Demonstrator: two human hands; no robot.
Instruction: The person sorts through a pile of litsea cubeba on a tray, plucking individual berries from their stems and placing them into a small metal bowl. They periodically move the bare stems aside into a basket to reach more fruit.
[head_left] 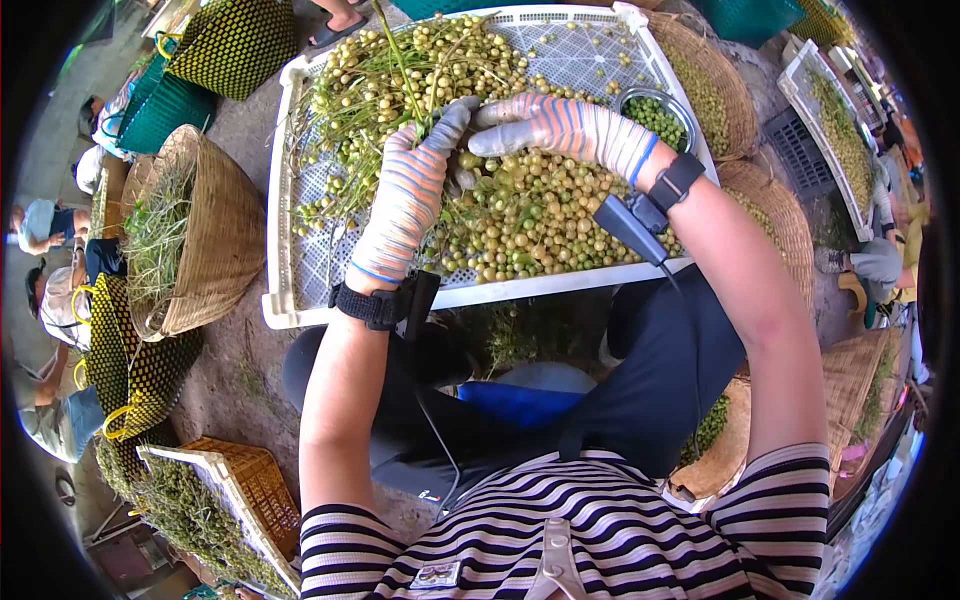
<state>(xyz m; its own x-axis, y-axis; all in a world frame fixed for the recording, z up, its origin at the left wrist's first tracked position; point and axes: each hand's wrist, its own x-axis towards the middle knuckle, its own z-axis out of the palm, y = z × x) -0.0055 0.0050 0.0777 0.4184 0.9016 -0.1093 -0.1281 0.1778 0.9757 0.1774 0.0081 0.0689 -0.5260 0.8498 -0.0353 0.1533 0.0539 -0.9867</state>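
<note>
My left hand [415, 190], in a striped, grey-tipped glove, is closed round a green stem [408, 75] that rises upright above its fingers. Close to the left thumb is my right hand [545, 125], gloved alike, its thumb and fingers apart with nothing visible between them. Both hands are above a white plastic tray [277, 220] with a lattice floor. Small round yellow-green fruits [530, 215] are heaped in it, and a tangle of stems with fruit [370, 90] covers its far left. A metal bowl of green fruits [655, 118] sits at the tray's right, beside my right wrist.
A tall wicker basket of stems [215, 235] stands left of the tray. Round woven baskets [745, 100] with fruit adjoin its right side. An orange crate [255, 485] is at lower left. Several people sit farther off at the left, among them a person in a light top [65, 305].
</note>
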